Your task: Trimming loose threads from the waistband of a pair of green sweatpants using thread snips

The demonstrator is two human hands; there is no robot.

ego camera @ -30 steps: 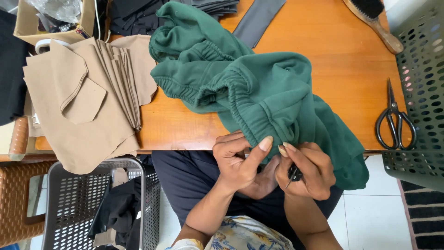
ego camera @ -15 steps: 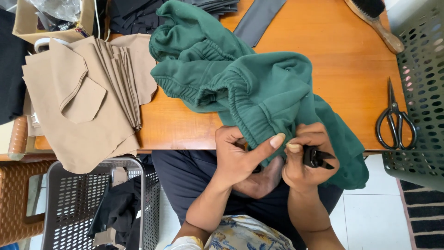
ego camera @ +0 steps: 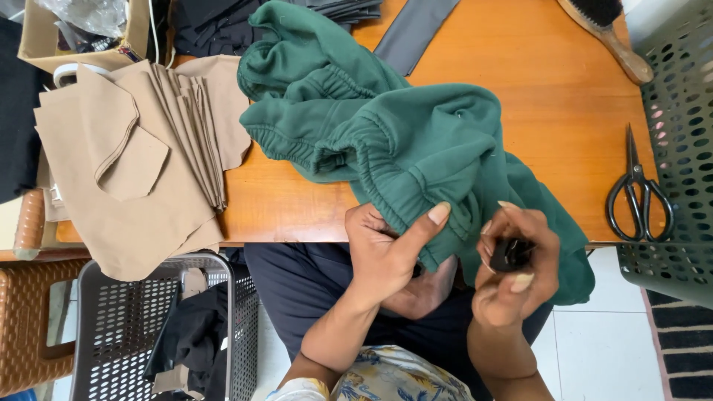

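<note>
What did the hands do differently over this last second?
The right hand drew back from the green garment toward the body, turning a small black tool into view in its fingers. The left hand shifted its grip on the waistband, thumb now over the edge. Scissors, beige fabric and brush stayed put.

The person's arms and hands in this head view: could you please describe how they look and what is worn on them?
Both forearms are bare up to the elbows. The left hand and right hand wear no gloves, and no rings or watch show. The fingernails are fairly long and pale. At the bottom edge, a floral-print garment in blue and yellow tones shows, with a white cuff or hem beside the left arm.
</note>
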